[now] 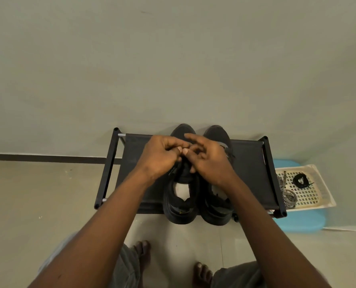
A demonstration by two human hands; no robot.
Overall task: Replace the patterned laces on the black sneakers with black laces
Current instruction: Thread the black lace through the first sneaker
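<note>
Apparently mid-threading a black lace (pixel 174 170) on the left sneaker (pixel 181 206), set beside the right sneaker (pixel 216 208) on the shoe rack (pixel 135 154). Pinched at the eyelets by the curled left hand (pixel 162 155) and by thumb and forefinger of the right hand (pixel 211 163), other fingers spread; lace barely visible. Next, likely: pull snug, cross, feed onward, with the patterned laces (pixel 288 196) and a coiled black lace (pixel 300 180) waiting at the tray (pixel 326 197) off right.
</note>
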